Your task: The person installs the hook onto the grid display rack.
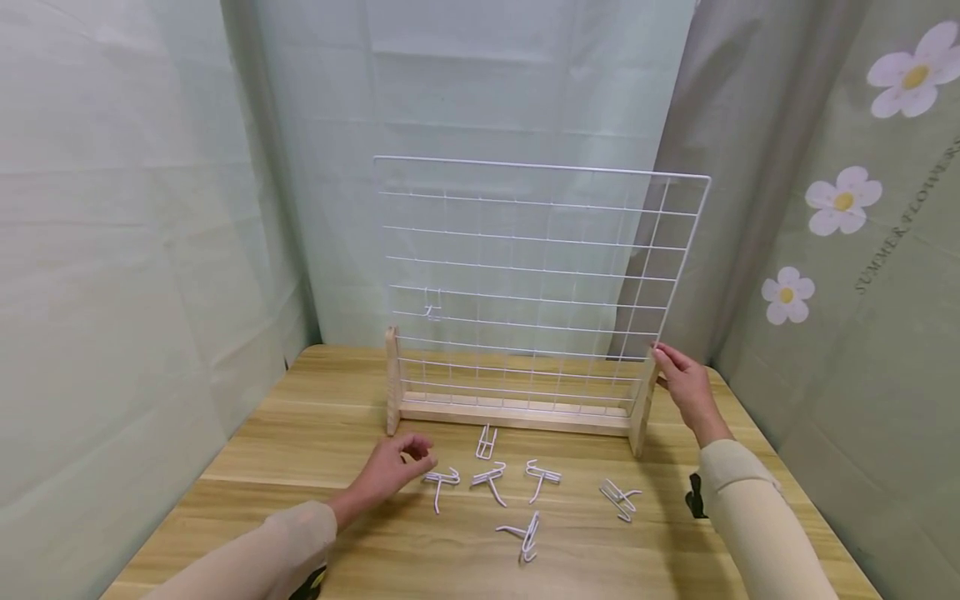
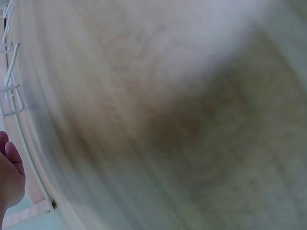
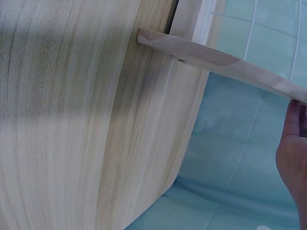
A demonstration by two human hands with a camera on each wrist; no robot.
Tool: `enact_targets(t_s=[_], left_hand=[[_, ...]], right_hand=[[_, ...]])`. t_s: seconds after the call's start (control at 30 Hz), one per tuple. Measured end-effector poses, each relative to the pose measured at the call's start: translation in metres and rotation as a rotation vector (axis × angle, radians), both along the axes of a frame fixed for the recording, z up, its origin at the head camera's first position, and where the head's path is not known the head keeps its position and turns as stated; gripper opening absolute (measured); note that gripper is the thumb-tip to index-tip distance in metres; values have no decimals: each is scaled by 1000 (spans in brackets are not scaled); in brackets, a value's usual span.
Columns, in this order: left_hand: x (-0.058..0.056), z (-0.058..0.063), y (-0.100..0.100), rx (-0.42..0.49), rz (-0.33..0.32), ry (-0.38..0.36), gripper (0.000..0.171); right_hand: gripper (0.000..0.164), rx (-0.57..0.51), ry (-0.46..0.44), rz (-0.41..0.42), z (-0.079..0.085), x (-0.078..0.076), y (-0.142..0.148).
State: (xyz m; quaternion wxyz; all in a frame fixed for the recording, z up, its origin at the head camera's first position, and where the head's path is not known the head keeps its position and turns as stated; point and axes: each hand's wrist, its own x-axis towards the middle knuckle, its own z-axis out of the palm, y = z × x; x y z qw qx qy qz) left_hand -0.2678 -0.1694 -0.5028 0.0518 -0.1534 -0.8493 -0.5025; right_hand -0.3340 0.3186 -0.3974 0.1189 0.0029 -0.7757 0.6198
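Observation:
A white wire grid rack (image 1: 542, 167) stands upright in a wooden base (image 1: 517, 410) with a post at each side. At the top of the right wooden post (image 1: 642, 412), my right hand (image 1: 686, 387) pinches the post beside the grid's edge; the right wrist view shows its fingers (image 3: 291, 120) against the post (image 3: 220, 60). My left hand (image 1: 393, 467) hovers over the table, fingers loosely bent and holding nothing, just left of the leftmost white wire hook (image 1: 441, 477). One hook (image 1: 432, 312) hangs on the grid's lower left.
Several more white wire hooks lie in front of the base, among them one hook (image 1: 486, 442) close to it, another hook (image 1: 618, 500) at the right and a third hook (image 1: 528, 537) nearest me. Pale curtains (image 1: 135, 208) enclose the wooden table (image 1: 300, 433).

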Motion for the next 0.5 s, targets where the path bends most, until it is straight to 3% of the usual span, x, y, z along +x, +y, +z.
enact_targets(t_s=[0.5], left_hand=[[5, -13, -4, 1, -7, -29, 26]], right_hand=[[64, 9, -14, 0, 0, 1, 0]])
